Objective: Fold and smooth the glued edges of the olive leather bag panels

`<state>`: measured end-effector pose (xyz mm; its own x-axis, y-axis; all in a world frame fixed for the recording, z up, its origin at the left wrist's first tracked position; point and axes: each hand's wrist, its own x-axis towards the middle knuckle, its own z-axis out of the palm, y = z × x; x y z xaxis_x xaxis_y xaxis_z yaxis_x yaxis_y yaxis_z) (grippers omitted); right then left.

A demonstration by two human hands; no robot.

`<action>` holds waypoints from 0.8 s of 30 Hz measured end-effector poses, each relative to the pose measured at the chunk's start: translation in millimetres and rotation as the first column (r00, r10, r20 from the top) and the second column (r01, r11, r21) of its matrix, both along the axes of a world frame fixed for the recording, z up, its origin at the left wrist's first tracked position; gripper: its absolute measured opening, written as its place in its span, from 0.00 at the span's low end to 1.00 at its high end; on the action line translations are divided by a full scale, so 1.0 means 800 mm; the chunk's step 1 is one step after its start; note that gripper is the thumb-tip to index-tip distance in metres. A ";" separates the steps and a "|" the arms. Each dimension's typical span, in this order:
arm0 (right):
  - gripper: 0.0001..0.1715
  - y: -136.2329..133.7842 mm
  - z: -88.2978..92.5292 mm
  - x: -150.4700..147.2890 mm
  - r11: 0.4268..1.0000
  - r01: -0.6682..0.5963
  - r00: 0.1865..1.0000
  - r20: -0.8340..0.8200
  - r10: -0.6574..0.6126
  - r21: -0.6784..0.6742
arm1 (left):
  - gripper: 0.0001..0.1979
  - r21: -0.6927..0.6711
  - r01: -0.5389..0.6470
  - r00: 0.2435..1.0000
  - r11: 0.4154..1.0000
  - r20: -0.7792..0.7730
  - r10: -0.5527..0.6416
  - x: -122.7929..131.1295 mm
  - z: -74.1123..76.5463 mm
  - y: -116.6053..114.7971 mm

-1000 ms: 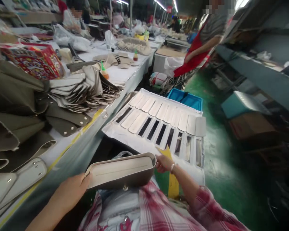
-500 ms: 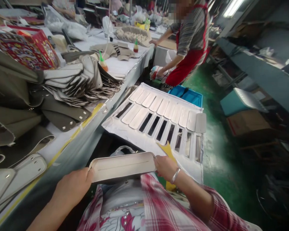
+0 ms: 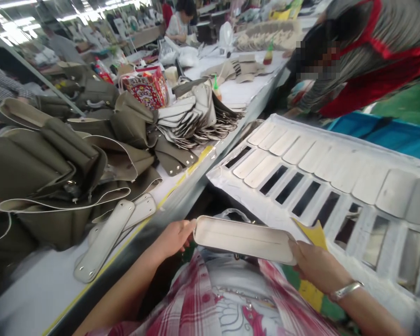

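I hold a long cream leather panel (image 3: 243, 239) with rounded corners flat over my lap. My left hand (image 3: 173, 237) grips its left end with curled fingers. At the right end, my right hand (image 3: 317, 266), with a silver bracelet at the wrist, is closed on the panel. A yellow piece (image 3: 313, 232) pokes out just past the panel's right end. To the right lies a white slotted rack (image 3: 231, 184) with several cream strips (image 3: 301, 156) laid across it.
The workbench (image 3: 38, 284) on my left carries olive leather bag parts (image 3: 56, 168), a fanned stack of panels (image 3: 192, 121), two cream strips (image 3: 107, 238), a red patterned box (image 3: 147, 86) and glue bottles. A person in a red apron (image 3: 364, 60) bends over beyond the rack. A blue bin (image 3: 388, 133) stands behind it.
My view has swung left and closer to the bench. The panel has tilted flatter and shifted right in view. The person in the red apron has bent lower and nearer.
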<state>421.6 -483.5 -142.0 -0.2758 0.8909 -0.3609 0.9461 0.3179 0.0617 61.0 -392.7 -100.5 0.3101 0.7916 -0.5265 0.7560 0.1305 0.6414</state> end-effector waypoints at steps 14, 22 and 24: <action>0.11 0.000 0.019 -0.013 0.999 0.046 0.997 0.055 -0.046 0.002 | 0.22 0.152 0.424 0.794 0.893 -0.536 -0.286 0.024 -0.002 0.006; 0.09 -0.001 0.013 -0.006 0.993 -0.022 0.999 -0.025 0.025 0.118 | 0.24 0.133 0.362 0.879 0.923 -0.379 -0.290 0.013 -0.007 0.012; 0.08 -0.003 0.009 -0.001 0.987 0.014 0.993 -0.120 0.005 0.158 | 0.28 0.044 0.243 0.954 0.969 -0.193 -0.230 0.005 -0.008 0.011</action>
<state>420.5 -485.9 -135.0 -0.3039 0.9356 -0.1795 0.9512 0.3084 -0.0025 65.3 -383.8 -106.7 0.3953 0.7425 -0.5408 0.8660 -0.1050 0.4889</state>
